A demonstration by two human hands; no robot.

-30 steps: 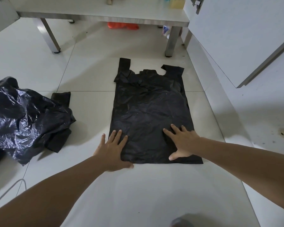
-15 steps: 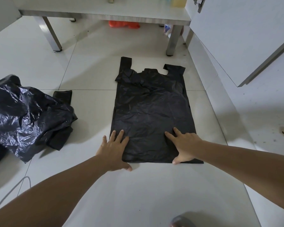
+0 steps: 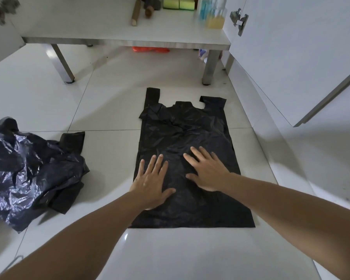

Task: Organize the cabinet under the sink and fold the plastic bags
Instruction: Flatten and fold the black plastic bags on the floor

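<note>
A thin, crinkled black plastic bag (image 3: 190, 142) lies spread flat on the glossy white tile floor (image 3: 101, 110), its two handle loops pointing toward the cabinet shelf (image 3: 113, 31). The left hand (image 3: 151, 183) and right hand (image 3: 208, 171) press palms-down on its middle, fingers straight and splayed. A shiny crumpled heap of bags (image 3: 26, 168) sits well to the left.
</note>
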